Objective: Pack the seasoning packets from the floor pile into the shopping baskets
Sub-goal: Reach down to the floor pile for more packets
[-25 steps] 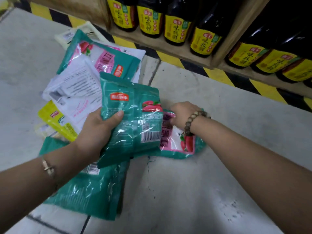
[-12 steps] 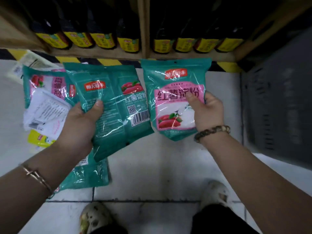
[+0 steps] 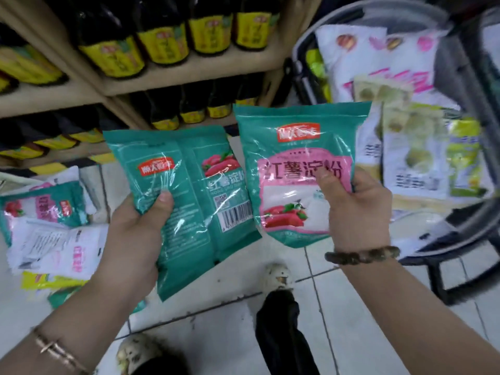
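My left hand [image 3: 135, 234] grips a teal seasoning packet [image 3: 184, 201] with its back side and barcode facing me. My right hand [image 3: 357, 212] holds a second teal packet [image 3: 292, 169], front side up, with a pink label and red sweet potatoes printed on it. Both packets are lifted above the floor, side by side. At the left the floor pile [image 3: 54, 228] holds more teal, white and yellow packets. A dark shopping basket [image 3: 470, 217] at the right is filled with several white and green packets [image 3: 416, 147].
Wooden shelves [image 3: 189, 74] with dark bottles bearing yellow labels run across the back. White tiled floor [image 3: 338, 334] lies below my hands. My two shoes [image 3: 278, 274] and a dark trouser leg show at the bottom. The basket's black frame [image 3: 443, 277] stands at the right.
My right hand picked the second teal packet off the floor and raised it. Both hands rose and swung right, bringing the filled basket into view.
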